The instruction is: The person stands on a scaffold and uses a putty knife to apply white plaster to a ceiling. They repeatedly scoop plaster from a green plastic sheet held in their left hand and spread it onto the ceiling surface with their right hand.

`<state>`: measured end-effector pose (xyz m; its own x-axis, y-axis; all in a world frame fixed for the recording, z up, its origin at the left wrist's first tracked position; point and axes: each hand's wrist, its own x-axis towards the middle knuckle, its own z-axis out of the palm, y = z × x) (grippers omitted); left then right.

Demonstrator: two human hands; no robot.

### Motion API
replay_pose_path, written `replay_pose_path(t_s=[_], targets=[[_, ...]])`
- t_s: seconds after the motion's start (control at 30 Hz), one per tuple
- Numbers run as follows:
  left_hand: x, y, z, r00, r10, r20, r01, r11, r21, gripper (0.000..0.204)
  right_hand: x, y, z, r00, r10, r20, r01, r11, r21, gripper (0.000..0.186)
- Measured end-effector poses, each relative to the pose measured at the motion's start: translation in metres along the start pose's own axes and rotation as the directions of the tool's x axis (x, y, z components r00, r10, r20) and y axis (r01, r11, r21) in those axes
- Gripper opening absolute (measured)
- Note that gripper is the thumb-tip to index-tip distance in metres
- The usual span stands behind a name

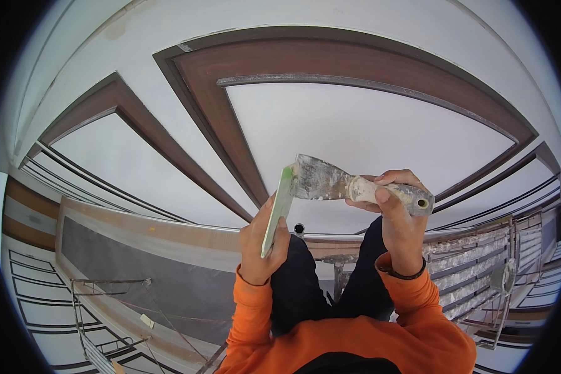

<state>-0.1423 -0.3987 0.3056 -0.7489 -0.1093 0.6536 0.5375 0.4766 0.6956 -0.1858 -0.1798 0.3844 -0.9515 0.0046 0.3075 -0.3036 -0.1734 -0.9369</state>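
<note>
My right hand (396, 199) is closed round the pale, smeared handle of a putty knife (321, 179). Its broad metal blade is coated with grey-white residue and points left. In my left hand (262, 243) is a thin green flat plate (279, 212), seen almost edge-on and held between thumb and fingers. The blade's tip meets the plate's upper end, where a small dab of pale paste (295, 169) shows. Both hands are in front of my body, orange sleeves reaching to the wrists.
Ahead is a white surface with brown and dark grey mouldings (355, 59) round white panels (368, 137). A paint-spattered slatted platform (467, 265) stands to the right. At lower left are metal scaffold frames (109, 287), with a grey floor area (137, 262) far below.
</note>
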Motion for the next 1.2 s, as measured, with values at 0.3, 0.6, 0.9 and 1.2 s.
replay_pose_path(t_s=[0.3,0.6,0.9,1.2], targets=[[-0.009,0.011,0.036,0.961,-0.275,-0.019,0.263,0.937,-0.230,0.045,0.025,-0.019,-0.021,0.996,-0.088,0.018,0.071,0.891,0.448,0.038],[-0.037,-0.004,0.108,0.723,-0.687,0.073,0.423,0.357,-0.833,0.033,0.110,-0.097,0.102,0.211,-0.771,0.601,0.977,0.144,-0.158,0.041],[-0.042,-0.026,0.130,0.659,-0.704,0.265,0.549,0.210,-0.809,0.037,0.129,-0.086,0.187,0.167,-0.593,0.788,0.931,-0.169,-0.324,0.026],[-0.049,-0.033,0.129,0.692,-0.678,0.247,0.524,0.236,-0.818,0.037,0.142,-0.090,0.223,0.103,-0.549,0.829,0.822,-0.422,-0.382,0.020]])
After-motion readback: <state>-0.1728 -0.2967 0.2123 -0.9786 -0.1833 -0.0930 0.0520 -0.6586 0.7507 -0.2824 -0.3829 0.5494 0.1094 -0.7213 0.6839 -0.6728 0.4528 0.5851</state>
